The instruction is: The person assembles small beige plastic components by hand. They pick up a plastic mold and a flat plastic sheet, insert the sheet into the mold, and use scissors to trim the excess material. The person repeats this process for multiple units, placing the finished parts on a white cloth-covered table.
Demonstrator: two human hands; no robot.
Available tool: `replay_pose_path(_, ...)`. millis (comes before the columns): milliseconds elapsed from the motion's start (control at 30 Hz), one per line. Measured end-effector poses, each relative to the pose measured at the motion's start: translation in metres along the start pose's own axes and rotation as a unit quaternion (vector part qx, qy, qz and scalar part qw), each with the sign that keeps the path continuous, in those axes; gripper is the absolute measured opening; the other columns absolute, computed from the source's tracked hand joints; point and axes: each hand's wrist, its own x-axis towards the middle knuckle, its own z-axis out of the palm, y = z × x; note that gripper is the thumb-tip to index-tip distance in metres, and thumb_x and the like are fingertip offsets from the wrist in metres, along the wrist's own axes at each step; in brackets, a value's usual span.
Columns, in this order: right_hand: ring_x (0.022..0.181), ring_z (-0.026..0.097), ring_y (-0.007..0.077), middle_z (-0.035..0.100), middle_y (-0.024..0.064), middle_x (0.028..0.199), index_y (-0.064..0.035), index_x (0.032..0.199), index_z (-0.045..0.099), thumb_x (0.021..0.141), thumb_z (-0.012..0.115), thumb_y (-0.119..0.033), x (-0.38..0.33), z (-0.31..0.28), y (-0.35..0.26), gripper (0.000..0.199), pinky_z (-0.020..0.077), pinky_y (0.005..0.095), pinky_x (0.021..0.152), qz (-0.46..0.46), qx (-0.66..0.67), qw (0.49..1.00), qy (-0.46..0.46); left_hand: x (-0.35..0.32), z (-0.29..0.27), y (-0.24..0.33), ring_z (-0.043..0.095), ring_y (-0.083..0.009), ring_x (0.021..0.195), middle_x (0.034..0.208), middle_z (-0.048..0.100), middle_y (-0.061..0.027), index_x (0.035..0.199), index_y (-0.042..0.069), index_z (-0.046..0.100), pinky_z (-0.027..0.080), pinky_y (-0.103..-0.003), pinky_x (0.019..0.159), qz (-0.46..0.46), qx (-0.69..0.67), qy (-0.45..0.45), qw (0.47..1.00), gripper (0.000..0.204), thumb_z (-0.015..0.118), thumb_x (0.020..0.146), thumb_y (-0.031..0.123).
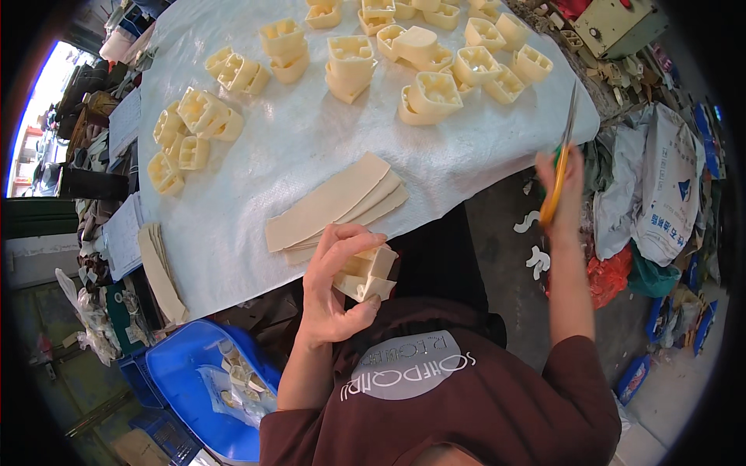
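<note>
My left hand (330, 283) is closed around a cream hollow plastic block (365, 273), held in front of my chest by the table's near edge. Thumb and fingers grip it from opposite sides. Out to the right, past the table edge, my right hand (567, 182) grips a pair of scissors (555, 190) with orange handles, their blades pointing away from me. Just beyond my left hand lies a fanned stack of beige strips (338, 203). Many more cream hollow blocks (351, 58), some stacked on others, stand across the far part of the table.
A white sheet (233, 171) covers the table. More beige strips (161, 272) lie at its left edge. A blue tub (167, 361) with pieces inside stands lower left. White sacks (664, 182) and a red bag (610, 276) sit at the right; curved scraps (536, 262) lie on the floor.
</note>
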Motion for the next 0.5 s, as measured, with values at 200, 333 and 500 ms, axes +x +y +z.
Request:
replay_pose_path(200,0.090,0.059,0.0243,0.060,0.0112,0.101,-0.0058,0.120,0.053,0.075,0.064,-0.016,0.160,-0.075,0.042,0.047,0.0447,0.0344,0.080,-0.007,-0.413,0.910,-0.032,-0.004,-0.004,-0.004,0.046,-0.0219,0.101,0.104,0.048,-0.0130,0.118,0.002,0.052,0.038,-0.031,0.087,-0.025,-0.086,0.010,0.996,0.066,0.075,0.062,0.030)
replay_pose_path(333,0.094,0.057,0.0289,0.061,0.0122,0.104,-0.0061,0.111,0.058,0.081,0.059,-0.018,0.157,-0.051,0.026,0.033,0.0440,0.0364,0.083,-0.324,-0.572,0.751,0.054,-0.004,0.000,-0.008,0.053,-0.0290,0.103,0.109,0.044,-0.0116,0.123,0.005,0.044,0.047,-0.034,0.078,0.001,-0.068,0.014,0.998,0.071,0.078,0.066,0.027)
replay_pose_path(500,0.091,0.056,0.0184,0.060,0.0062,0.094,-0.0060,0.092,0.058,0.081,0.063,-0.014,-0.018,0.053,-0.090,0.015,0.0424,0.0300,0.083,-0.039,0.021,0.938,-0.344,-0.003,0.008,-0.008,0.053,-0.0294,0.105,0.110,0.043,-0.0113,0.122,0.009,0.043,0.048,-0.035,0.080,0.043,-0.050,0.044,0.997,0.066,0.078,0.068,0.018)
